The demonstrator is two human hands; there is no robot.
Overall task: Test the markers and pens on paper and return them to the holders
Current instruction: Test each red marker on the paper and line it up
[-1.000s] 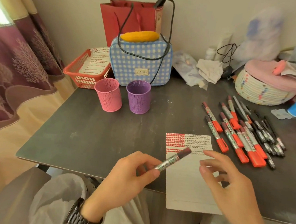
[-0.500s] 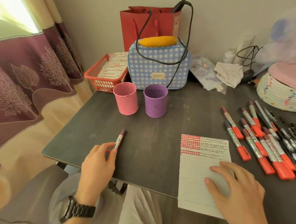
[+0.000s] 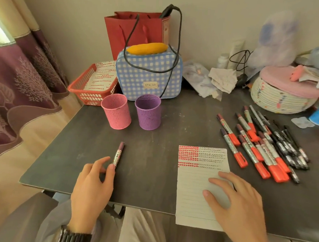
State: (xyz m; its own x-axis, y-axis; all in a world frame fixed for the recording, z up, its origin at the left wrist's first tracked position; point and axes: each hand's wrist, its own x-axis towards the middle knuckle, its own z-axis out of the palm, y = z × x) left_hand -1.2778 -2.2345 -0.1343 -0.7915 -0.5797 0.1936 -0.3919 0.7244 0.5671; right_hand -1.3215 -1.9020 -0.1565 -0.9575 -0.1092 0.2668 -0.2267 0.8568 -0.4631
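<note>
Marker (image 3: 119, 154) moved from above paper (image 3: 196, 204) down onto surface (image 3: 153, 139), left side (not yet in holders (image 3: 116, 111)); left hand (image 3: 91, 188) fingers (image 3: 104, 159) relaxed, thumb tip touching its end; right hand (image 3: 237, 203) flat on paper

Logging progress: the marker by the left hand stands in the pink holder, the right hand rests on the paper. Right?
No: the head view shows the marker lying on the table by the left hand, outside the pink holder. The right hand rests on the paper.
</note>
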